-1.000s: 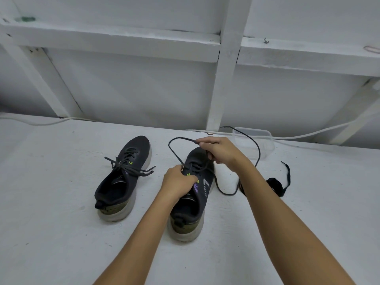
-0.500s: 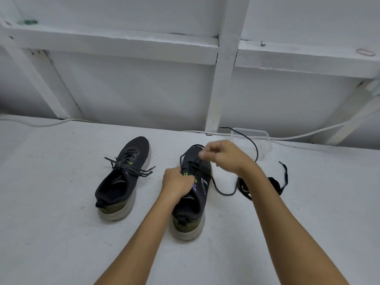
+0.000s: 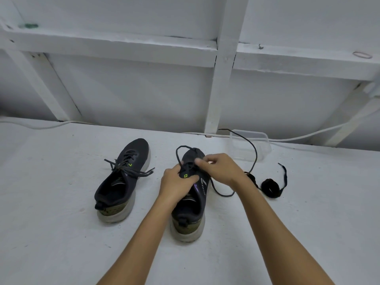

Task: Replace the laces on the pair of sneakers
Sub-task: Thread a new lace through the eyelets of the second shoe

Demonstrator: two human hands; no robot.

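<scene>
Resting on a white floor [image 3: 61,233], toes away from the person: two dark sneakers. Under both hands, the right sneaker [image 3: 190,204]; well off to the left hand's side, the left sneaker [image 3: 121,182], laced and loosely tied. Clamped around the right sneaker's tongue and eyelet area, the left hand [image 3: 176,185], fingers curled shut. Just past it and touching the same shoe, the right hand [image 3: 221,170], thumb and forefinger pinched together on the lace [image 3: 254,153]. Looping from that pinch, one arc over the toe, another swinging out beyond the right wrist. Beyond the right hand, a clear tub [image 3: 265,147]. Near the right wrist, outward, a coiled black lace [image 3: 270,188].
</scene>
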